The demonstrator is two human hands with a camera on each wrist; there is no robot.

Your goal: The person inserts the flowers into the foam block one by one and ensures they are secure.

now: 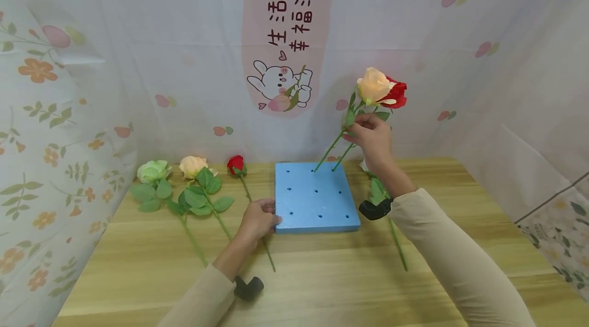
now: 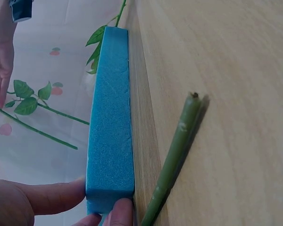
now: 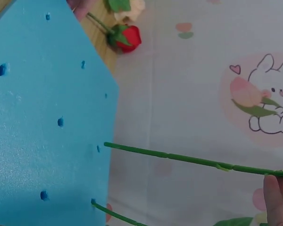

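My right hand [image 1: 375, 140] pinches the stem of a peach rose [image 1: 374, 86] above a blue foam block [image 1: 303, 202] with rows of holes. In the right wrist view the lower end of the rose's stem [image 3: 179, 157] is right beside the back middle hole [image 3: 98, 149]; whether it touches the block I cannot tell. Behind it, a red rose [image 1: 399, 94] stands tilted, its stem in the back right hole. My left hand [image 1: 257, 219] grips the block's left edge near the front, thumb and fingers on either side, as the left wrist view shows.
On the table left of the block lie a pale green rose [image 1: 153, 171], another peach rose [image 1: 192, 167] and a red rose [image 1: 236, 164], its stem passing beneath my left hand. A further stemmed flower [image 1: 398, 248] lies at right, partly under my right forearm. A patterned curtain [image 1: 184, 61] hangs behind.
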